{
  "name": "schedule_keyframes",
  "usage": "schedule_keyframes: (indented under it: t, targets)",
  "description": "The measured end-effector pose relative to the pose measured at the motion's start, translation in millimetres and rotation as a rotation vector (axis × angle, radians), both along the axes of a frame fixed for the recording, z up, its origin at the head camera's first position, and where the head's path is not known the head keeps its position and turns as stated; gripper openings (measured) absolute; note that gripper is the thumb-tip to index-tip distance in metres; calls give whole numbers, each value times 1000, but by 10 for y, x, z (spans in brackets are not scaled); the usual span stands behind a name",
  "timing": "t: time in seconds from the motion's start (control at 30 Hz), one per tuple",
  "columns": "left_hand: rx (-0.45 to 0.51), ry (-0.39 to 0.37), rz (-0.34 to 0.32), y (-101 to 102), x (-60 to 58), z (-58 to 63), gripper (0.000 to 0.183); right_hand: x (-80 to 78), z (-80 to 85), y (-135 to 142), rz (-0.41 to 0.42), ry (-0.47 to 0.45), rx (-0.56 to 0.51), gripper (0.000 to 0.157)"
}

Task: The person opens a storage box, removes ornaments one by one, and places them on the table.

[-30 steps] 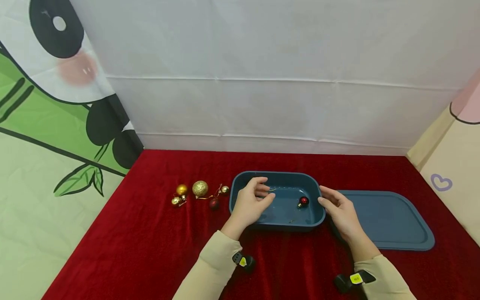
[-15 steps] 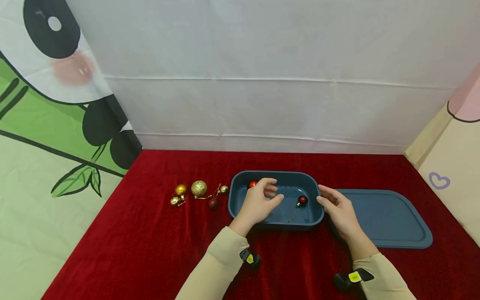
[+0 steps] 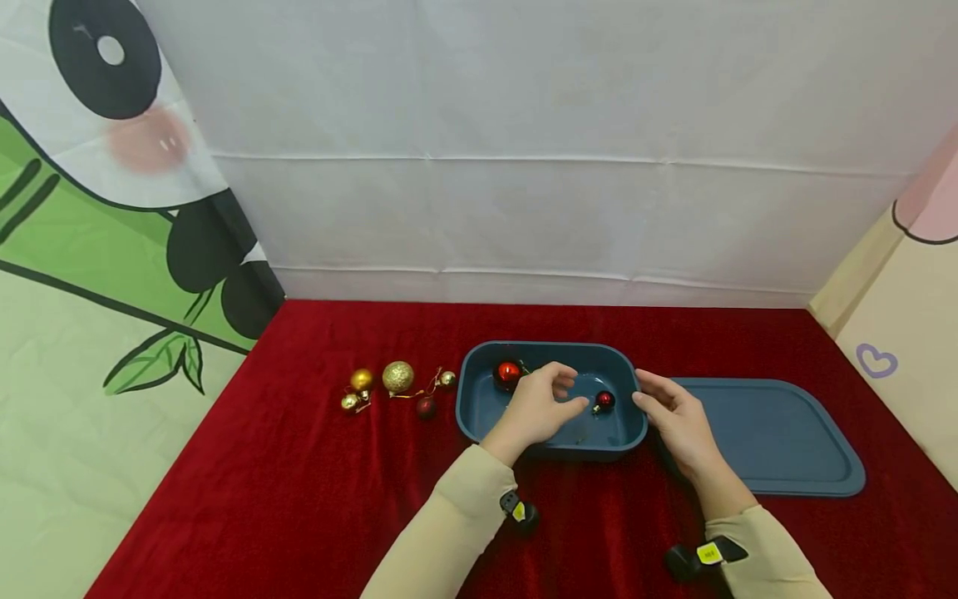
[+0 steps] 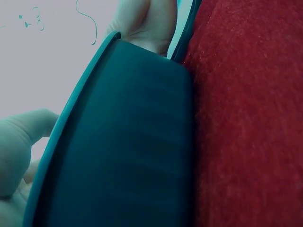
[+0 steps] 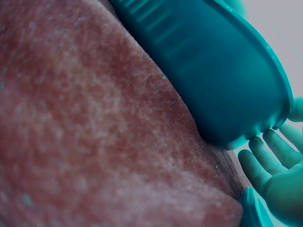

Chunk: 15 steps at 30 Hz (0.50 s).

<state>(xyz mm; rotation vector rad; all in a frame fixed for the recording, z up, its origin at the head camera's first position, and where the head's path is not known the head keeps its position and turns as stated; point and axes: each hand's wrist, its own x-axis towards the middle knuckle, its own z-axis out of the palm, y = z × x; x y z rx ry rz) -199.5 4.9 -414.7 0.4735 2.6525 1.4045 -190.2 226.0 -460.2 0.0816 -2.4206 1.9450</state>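
A blue box [image 3: 599, 359] without its lid stands on the red cloth, with a shiny red Christmas bauble [image 3: 508, 372] at its left end and a smaller dark red bauble [image 3: 604, 401] toward the right. My left hand [image 3: 535, 409] hovers over the box between the two, fingers loosely bent and thumb apart, with nothing visible between them. In the left wrist view the left thumb [image 4: 35, 125] shows behind the box rim. At the right end, my right hand [image 3: 681, 428] touches the box; the right wrist view shows its extended fingers [image 5: 279, 149] against the outer wall.
A flat blue lid [image 3: 771, 437] lies right of the box. Left of it lie a glittery gold bauble [image 3: 398, 377], a dark red bauble [image 3: 426, 407] and several small gold ones, including an orange-gold bauble [image 3: 362, 380]. A white backdrop [image 3: 464, 216] rises behind the table.
My left hand has moved right across the box, away from its left end. The shiny red bauble there has come into view. My right hand stays at the box's right end.
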Motion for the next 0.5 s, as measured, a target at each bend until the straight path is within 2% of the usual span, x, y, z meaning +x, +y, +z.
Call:
schedule_keyframes:
  t: [0.5]
  targets:
    - [-130, -74, -61, 286, -106, -23, 40, 6, 11, 12, 19, 7, -18, 51]
